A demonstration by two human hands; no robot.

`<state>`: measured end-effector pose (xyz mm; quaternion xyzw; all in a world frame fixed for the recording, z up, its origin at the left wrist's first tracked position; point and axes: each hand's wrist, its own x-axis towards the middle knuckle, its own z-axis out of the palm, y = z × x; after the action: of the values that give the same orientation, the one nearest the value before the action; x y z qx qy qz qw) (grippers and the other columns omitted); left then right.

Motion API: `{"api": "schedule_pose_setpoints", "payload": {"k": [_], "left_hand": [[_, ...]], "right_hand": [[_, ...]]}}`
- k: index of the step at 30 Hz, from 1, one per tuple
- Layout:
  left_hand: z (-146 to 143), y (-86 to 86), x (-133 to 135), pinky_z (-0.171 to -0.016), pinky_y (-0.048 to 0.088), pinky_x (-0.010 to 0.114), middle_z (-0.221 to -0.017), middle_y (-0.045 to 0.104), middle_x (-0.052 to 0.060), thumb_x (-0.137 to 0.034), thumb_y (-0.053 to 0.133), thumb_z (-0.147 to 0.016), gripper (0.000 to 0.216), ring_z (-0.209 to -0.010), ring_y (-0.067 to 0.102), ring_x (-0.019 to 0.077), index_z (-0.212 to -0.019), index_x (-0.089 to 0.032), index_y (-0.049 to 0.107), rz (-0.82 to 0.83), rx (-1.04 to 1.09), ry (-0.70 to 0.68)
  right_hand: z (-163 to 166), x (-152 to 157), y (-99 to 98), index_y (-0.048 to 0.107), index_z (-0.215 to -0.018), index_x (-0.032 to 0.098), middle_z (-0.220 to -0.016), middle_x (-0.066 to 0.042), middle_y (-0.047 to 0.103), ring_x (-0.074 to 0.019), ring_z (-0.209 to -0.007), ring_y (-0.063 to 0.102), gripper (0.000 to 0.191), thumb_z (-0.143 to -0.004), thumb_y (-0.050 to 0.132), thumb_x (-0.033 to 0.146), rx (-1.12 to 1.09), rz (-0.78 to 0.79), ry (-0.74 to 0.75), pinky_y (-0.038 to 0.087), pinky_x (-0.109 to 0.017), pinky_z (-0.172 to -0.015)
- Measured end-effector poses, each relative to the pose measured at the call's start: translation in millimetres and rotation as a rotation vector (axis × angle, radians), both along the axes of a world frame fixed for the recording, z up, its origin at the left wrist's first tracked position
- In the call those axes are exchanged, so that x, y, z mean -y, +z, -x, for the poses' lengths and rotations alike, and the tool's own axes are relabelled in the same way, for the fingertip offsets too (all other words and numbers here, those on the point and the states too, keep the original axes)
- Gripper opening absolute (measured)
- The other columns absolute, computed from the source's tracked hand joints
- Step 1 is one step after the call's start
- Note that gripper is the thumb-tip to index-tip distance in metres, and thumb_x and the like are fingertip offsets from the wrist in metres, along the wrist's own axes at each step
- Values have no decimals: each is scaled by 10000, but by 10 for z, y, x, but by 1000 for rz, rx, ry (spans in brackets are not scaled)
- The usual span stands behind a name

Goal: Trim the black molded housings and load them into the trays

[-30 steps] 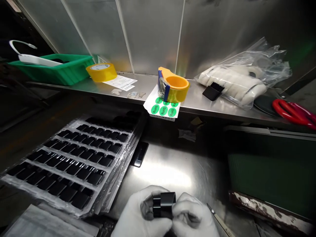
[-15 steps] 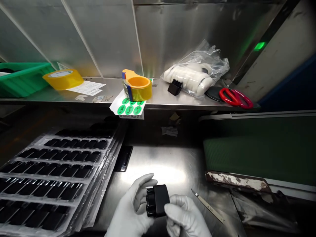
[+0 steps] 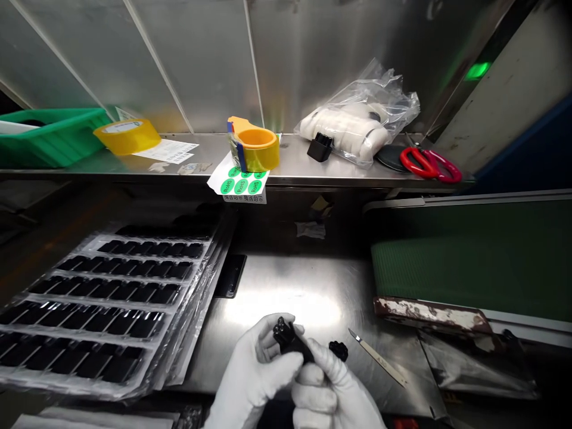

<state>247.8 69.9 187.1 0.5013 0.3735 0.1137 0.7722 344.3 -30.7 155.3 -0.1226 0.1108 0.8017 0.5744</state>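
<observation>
Both white-gloved hands meet over the metal bench around a small black plastic part (image 3: 289,342). It is tilted, with rounded knobs at its upper left end, and my fingers cover much of its body. My left hand (image 3: 261,363) is closed on it from the left, thumb along its lower side. From the right, my right hand (image 3: 328,387) pinches its other end between thumb and curled fingers. Just beyond the right hand lies a small knobbly black piece (image 3: 338,350). Farther right is a scalpel (image 3: 378,357) with a pale handle, blade pointing away.
Stacked trays (image 3: 172,310) of black parts stand at left, beside a dark phone-like slab (image 3: 231,276). The shelf (image 3: 295,182) holds a tape dispenser (image 3: 257,149), red scissors (image 3: 429,164), a bagged white bundle (image 3: 346,131) and a green bin (image 3: 53,140). A green conveyor belt (image 3: 469,256) runs at right.
The black part has been turned so its knobbed end points up and away, and my left fingers have closed on it. The small black piece beyond my right hand now shows. The view has shifted slightly.
</observation>
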Motion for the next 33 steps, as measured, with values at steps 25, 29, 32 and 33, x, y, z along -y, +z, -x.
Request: {"api": "schedule_pose_setpoints", "payload": {"k": [25,29,32,33], "left_hand": [[49,-218,281,-659,425,299,-639,572,65,-394,705,-708,283,-660,529,176,-682,-112,692,720,557,-51],[59,-258,306,-655,429,305,-633,586,70,-399,723,-700,309,-660,544,187,-756,-96,702,726,553,-67],[54,-281,333,-651,434,278,-645,596,77,-397,703,-709,324,-639,543,168,-739,-75,698,821,579,-107],[44,-278,347,-643,432,261,-644,591,75,-389,689,-718,319,-638,542,162,-741,-71,701,857,590,-95]], "right_hand": [[114,126,9,566,-1308,260,-1223,-129,654,-330,-1103,620,967,-418,943,232,1395,-99,-483,521,-439,-950],[84,140,-3,544,-1322,328,-1212,-90,675,-320,-1095,637,930,-475,928,286,1467,-197,-561,521,-421,-969],[48,152,-14,539,-1326,338,-1189,-79,690,-320,-1056,660,910,-496,913,353,1515,-225,-566,522,-423,-973],[32,158,-12,535,-1331,330,-1189,-79,689,-323,-1058,659,927,-486,917,348,1536,-211,-529,525,-420,-971]]}}
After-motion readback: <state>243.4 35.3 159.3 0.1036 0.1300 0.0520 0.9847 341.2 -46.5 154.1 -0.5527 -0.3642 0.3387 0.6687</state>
